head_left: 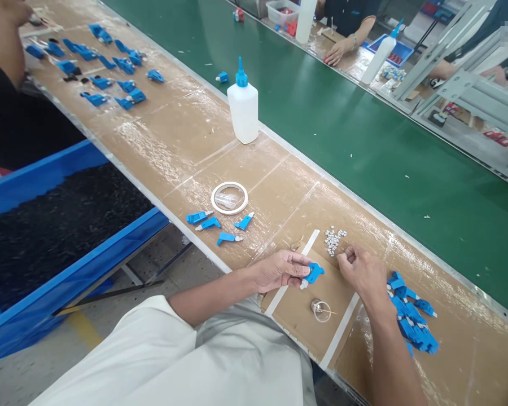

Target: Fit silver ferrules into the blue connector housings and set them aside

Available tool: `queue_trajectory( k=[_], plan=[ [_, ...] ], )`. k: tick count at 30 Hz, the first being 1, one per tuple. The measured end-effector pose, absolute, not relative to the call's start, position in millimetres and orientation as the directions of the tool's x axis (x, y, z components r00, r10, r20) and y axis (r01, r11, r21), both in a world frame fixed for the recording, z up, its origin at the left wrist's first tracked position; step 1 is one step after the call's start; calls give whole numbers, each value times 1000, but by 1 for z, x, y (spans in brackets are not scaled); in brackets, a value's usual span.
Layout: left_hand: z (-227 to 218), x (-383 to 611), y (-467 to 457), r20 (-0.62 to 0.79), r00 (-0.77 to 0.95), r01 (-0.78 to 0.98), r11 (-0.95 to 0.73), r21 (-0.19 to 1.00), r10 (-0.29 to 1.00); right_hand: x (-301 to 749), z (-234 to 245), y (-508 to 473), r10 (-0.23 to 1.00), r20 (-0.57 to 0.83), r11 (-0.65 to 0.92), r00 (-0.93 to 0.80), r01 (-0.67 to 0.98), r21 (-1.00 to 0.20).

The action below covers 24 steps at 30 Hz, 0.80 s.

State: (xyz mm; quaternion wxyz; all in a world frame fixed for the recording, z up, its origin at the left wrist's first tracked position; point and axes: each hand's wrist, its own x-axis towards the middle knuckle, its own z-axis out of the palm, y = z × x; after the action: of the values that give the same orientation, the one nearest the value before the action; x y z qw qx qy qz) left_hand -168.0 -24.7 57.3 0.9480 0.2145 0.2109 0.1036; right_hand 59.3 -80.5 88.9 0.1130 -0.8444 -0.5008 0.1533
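Note:
My left hand (285, 269) pinches a blue plastic part (315, 273) that has a small white piece at its lower end. To its right, my right hand (362, 268) is closed, fingertips together beside a pile of tiny light-grey pieces (333, 241); whatever it may hold is too small to make out. A small clear cup (322, 311) with a thin stick in it stands just below the hands. More blue parts with white ends (415, 321) lie heaped under and beyond my right forearm. Several similar blue parts (219, 238) lie to the left.
A roll of tape (230, 198) lies flat near a white squeeze bottle (242, 107). Behind runs a green conveyor belt (364, 152), with a co-worker's hand (338, 52) across it. At left are scattered blue parts (125, 65) and a blue bin (110, 242) of black pieces.

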Motion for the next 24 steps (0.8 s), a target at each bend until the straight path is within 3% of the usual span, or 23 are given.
queue_trajectory(
  k=[6,9,14,24],
  plan=[
    [54,-168,-24,-362,885,-119,892,436,294,79,97,-103,875,-259,-457,408,524,-719],
    [55,-167,-23,-368,881,-121,894,432,297,80,96,-113,878,-302,-437,371,368,-821],
    [56,-167,-23,-378,875,-124,895,428,302,73,97,-128,875,-333,-385,351,88,-919],
    [66,-165,-26,-367,882,-109,886,451,295,50,119,-151,871,-347,-289,348,-209,-934]
  ],
)
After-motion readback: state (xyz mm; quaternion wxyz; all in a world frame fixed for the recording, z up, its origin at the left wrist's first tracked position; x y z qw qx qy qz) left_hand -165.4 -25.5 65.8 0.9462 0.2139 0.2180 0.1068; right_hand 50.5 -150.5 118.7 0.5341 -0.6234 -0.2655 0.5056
